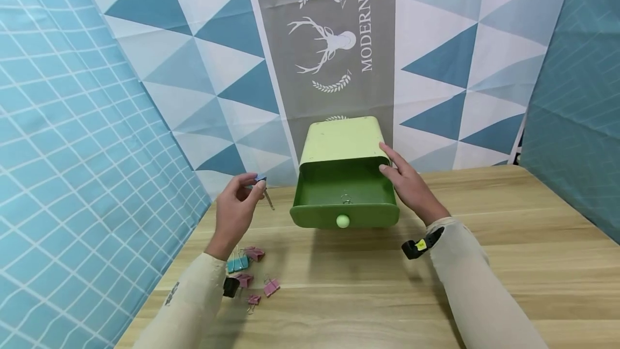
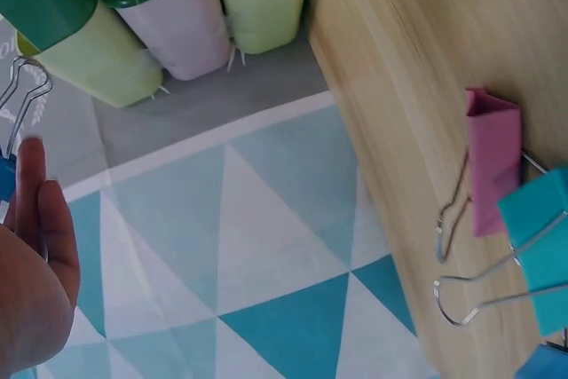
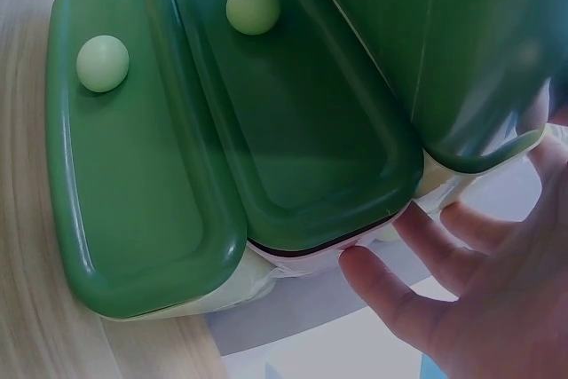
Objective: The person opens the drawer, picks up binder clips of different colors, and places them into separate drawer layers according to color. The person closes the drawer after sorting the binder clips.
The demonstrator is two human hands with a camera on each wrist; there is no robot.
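Note:
In the head view my left hand (image 1: 235, 209) pinches a blue binder clip (image 1: 261, 178) between thumb and fingers, left of a green drawer cabinet (image 1: 344, 139). One wire handle of that clip points down. The cabinet's top drawer (image 1: 345, 215) is pulled out, and thin wire handles (image 1: 346, 199) show inside it. My right hand (image 1: 411, 187) rests against the cabinet's right side, thumb near the drawer opening. In the right wrist view its extended fingers (image 3: 390, 295) touch the side, beside two closed lower drawers (image 3: 142, 184) with round knobs.
On the table to the left lie several pink binder clips (image 1: 271, 286) and a teal one (image 1: 238, 264). The left wrist view also shows a blue clip (image 2: 543, 363) at the lower right corner. A patterned cloth (image 1: 436, 69) hangs behind the cabinet.

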